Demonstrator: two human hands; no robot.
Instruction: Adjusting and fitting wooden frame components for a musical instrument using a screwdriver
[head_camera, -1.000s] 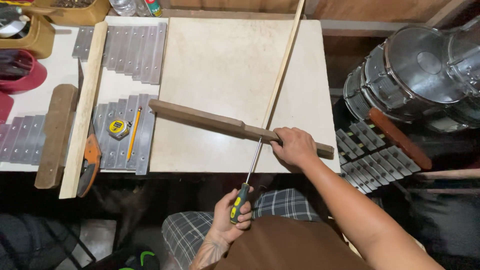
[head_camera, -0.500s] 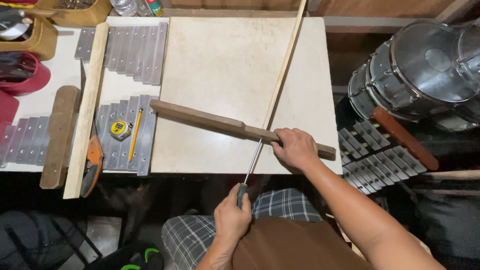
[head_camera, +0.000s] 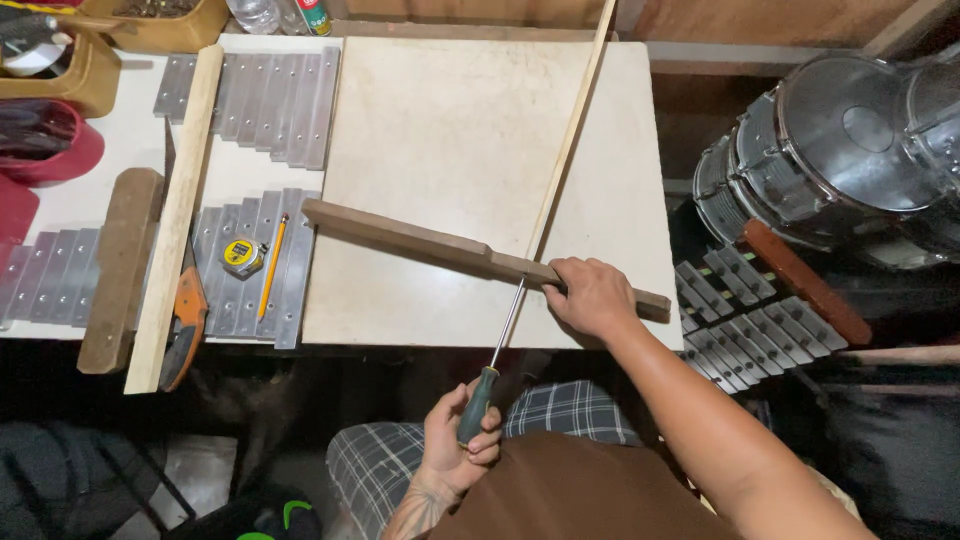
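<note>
I see the pale surface (head_camera: 450, 150) brightly, evenly lit from above; below its edge everything sinks into dark shadow, focus sharp.

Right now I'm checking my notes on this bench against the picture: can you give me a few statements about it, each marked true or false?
1. The left hand grips the green handle of a screwdriver. True.
2. The right hand rests on the dark wooden bar. True.
3. The yellow tape measure lies on the pale board. False: it sits on the metal bars left of the board.
4. The pencil is held in the right hand's fingers. False: it lies on the metal bars beside the tape measure.
5. Drums stand to the right of the table. True.
</note>
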